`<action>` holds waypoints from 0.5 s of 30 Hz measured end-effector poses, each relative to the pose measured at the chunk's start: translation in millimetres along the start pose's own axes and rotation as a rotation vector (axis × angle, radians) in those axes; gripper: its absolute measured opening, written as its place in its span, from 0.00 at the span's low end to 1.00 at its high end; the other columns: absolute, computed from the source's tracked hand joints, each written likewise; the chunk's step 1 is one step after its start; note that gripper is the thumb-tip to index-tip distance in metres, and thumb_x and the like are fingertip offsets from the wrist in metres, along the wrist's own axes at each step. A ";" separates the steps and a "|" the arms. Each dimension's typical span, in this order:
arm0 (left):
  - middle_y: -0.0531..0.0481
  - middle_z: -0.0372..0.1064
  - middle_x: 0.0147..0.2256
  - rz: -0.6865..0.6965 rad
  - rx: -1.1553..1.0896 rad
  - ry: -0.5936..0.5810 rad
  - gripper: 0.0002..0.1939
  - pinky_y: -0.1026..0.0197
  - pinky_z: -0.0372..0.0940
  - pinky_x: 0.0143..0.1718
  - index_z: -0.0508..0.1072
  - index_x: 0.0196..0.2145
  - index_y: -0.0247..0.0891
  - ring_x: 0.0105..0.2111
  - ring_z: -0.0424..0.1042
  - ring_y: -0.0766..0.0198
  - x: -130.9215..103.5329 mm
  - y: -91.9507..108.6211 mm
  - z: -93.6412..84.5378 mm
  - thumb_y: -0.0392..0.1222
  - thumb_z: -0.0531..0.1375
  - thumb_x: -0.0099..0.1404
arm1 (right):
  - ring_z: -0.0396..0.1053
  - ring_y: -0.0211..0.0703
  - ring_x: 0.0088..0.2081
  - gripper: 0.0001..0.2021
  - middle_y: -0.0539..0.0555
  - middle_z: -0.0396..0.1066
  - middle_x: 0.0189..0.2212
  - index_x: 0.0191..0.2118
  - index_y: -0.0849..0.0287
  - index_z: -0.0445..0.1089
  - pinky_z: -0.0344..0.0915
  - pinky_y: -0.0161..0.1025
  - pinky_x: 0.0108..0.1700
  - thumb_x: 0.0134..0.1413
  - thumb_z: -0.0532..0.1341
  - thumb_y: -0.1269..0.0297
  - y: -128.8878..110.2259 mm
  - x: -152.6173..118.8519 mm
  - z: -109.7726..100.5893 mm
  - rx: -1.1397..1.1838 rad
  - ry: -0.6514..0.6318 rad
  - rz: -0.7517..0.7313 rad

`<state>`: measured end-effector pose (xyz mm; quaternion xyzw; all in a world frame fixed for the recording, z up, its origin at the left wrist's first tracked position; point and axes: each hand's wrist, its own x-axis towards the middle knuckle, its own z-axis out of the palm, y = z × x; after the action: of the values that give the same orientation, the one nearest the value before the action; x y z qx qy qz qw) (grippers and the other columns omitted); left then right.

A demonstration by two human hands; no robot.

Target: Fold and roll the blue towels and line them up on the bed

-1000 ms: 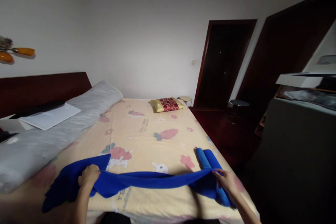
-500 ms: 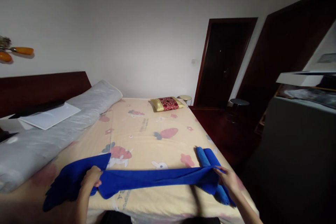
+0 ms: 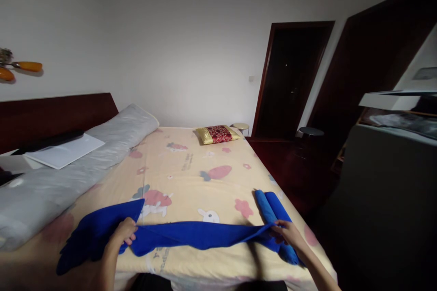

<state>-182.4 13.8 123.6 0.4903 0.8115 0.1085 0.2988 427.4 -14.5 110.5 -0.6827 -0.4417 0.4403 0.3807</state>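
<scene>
The long blue cloth (image 3: pixel 201 235) is over the bed (image 3: pixel 218 200), between the two hands. The left hand (image 3: pixel 125 231) pinches one end, beside the blue pile (image 3: pixel 92 229). The right hand (image 3: pixel 287 234) pinches the other, by the blue rolls (image 3: pixel 269 209). It could get creased, because it looks twisty near the right hand. That hand could also bump the rolls, being so close. The cloth's long way goes sideways, from hand to hand; I can't tell a front.
</scene>
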 end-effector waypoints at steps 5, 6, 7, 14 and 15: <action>0.45 0.76 0.22 -0.051 -0.019 -0.153 0.04 0.58 0.66 0.28 0.62 0.22 0.41 0.25 0.78 0.55 -6.7 3.8 2.0 0.38 0.56 0.50 | 0.68 0.41 0.18 0.07 0.53 0.74 0.16 0.23 0.58 0.68 0.51 0.33 0.19 0.38 0.60 0.60 3.3 3.0 0.9 -0.043 0.005 -0.003; 0.45 0.76 0.22 -0.055 -0.018 -0.157 0.04 0.59 0.65 0.28 0.61 0.23 0.41 0.25 0.78 0.55 -6.8 4.1 2.4 0.38 0.56 0.50 | 0.68 0.40 0.18 0.07 0.53 0.74 0.16 0.23 0.58 0.68 0.51 0.33 0.20 0.38 0.60 0.61 3.9 3.6 0.7 -0.051 0.006 -0.004; 0.45 0.76 0.22 -0.059 -0.016 -0.154 0.03 0.59 0.65 0.27 0.61 0.23 0.41 0.25 0.77 0.56 -6.6 4.4 2.6 0.38 0.55 0.50 | 0.68 0.40 0.18 0.06 0.52 0.74 0.16 0.23 0.58 0.68 0.52 0.33 0.19 0.39 0.60 0.61 4.4 4.1 0.6 -0.060 0.007 -0.004; 0.46 0.76 0.23 -0.075 -0.014 -0.106 0.03 0.61 0.63 0.24 0.60 0.26 0.40 0.24 0.77 0.57 -0.1 4.6 5.0 0.36 0.53 0.52 | 0.68 0.38 0.18 0.04 0.51 0.72 0.16 0.24 0.57 0.67 0.54 0.33 0.19 0.45 0.59 0.65 6.8 8.3 1.0 -0.124 -0.001 0.012; 0.46 0.76 0.23 -0.073 -0.015 -0.103 0.02 0.61 0.63 0.24 0.61 0.26 0.41 0.24 0.77 0.57 0.6 4.2 5.6 0.36 0.53 0.52 | 0.68 0.38 0.18 0.04 0.51 0.72 0.16 0.24 0.57 0.67 0.55 0.33 0.19 0.46 0.59 0.65 7.5 9.0 0.8 -0.131 -0.002 0.013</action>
<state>-176.2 15.7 120.9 0.4630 0.8116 0.0784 0.3475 430.6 -8.4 101.1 -0.7085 -0.4656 0.4136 0.3319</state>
